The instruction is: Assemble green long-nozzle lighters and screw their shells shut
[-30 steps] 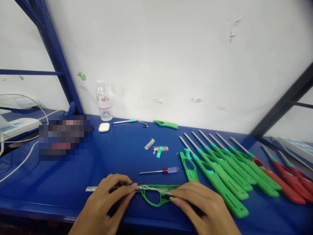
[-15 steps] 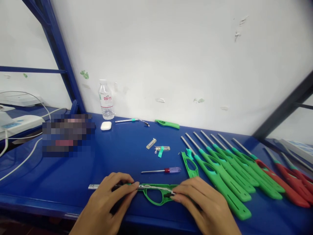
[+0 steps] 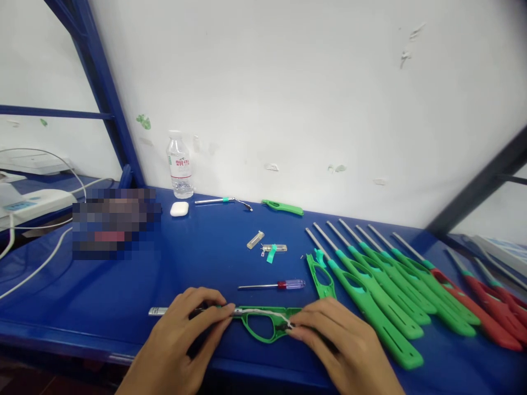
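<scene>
An opened green lighter half-shell [image 3: 267, 340] with a finger loop lies at the front edge, its metal tube [image 3: 157, 311] pointing left. My left hand [image 3: 181, 334] is closed, thumb and fingertips pinching the tube where it meets the shell. A white wire [image 3: 263, 312] runs along the shell toward my right hand [image 3: 343, 337]. That hand's fingertips pinch the wire end and a small dark part at the shell's right side; the fingers partly hide it. Just behind lie a screwdriver [image 3: 284, 285] and another green shell half [image 3: 322, 282].
Several assembled green lighters [image 3: 370, 302] and red lighters [image 3: 489, 304] lie at right. Two clear fuel tanks [image 3: 275, 248], a tube with wires [image 3: 214, 201], a green shell piece [image 3: 284, 207], a white case [image 3: 179, 209] and a water bottle [image 3: 180, 167] sit farther back. A power strip [image 3: 41, 203] is left.
The white wire bows slightly more between my hands, and the dark part at my right fingertips has shifted a little. Both hands keep nearly the same place and grip.
</scene>
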The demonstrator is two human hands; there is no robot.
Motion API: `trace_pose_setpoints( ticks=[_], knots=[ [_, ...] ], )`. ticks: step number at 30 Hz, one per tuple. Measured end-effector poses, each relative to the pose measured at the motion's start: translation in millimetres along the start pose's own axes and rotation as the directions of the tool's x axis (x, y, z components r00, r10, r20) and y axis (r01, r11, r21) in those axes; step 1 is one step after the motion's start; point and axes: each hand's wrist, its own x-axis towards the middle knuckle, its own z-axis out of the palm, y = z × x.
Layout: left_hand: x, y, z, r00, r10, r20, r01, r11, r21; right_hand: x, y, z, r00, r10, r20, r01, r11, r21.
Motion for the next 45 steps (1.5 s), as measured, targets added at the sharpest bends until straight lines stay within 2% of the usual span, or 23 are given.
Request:
trace_pose_setpoints(
  ticks=[6,10,17,25,34,36,38,41,45],
  knots=[
    [3,3,-0.8,1.000,0.003,0.001,-0.003,1.000,-0.007,-5,6,2,0.993,0.103,0.066,-0.107,0.992,0.073],
    [3,1,-2.5,1.000,0.004,0.005,-0.004,1.000,-0.003,0,4,3,0.996,0.088,0.018,-0.089,0.994,0.070],
    [-3,-11,-3.0,0.990,-0.002,0.139,-0.012,0.995,0.098,9,1,2,0.998,0.067,-0.021,-0.065,0.996,0.061],
    [1,-7,-1.9,0.996,0.047,0.073,-0.055,0.991,0.122,2,2,1,0.992,0.117,0.036,-0.118,0.993,0.025],
    [-3,-6,-1.3,0.998,0.044,0.056,-0.052,0.987,0.154,8,-2,0,0.997,0.075,-0.026,-0.074,0.997,0.033],
    [7,0,1.3,0.998,0.035,0.055,-0.043,0.987,0.157,8,-2,0,0.996,0.085,-0.024,-0.084,0.996,0.038],
    [24,10,8.1,0.994,0.020,0.108,-0.037,0.986,0.163,6,-2,1,0.995,0.096,-0.009,-0.095,0.995,0.043],
    [62,24,26.4,0.974,-0.016,0.228,-0.029,0.981,0.194,1,1,2,0.993,0.112,0.022,-0.113,0.993,0.047],
    [107,31,55.4,0.923,-0.147,0.356,0.038,0.954,0.297,-4,6,3,0.990,0.124,0.074,-0.128,0.990,0.051]
  ],
)
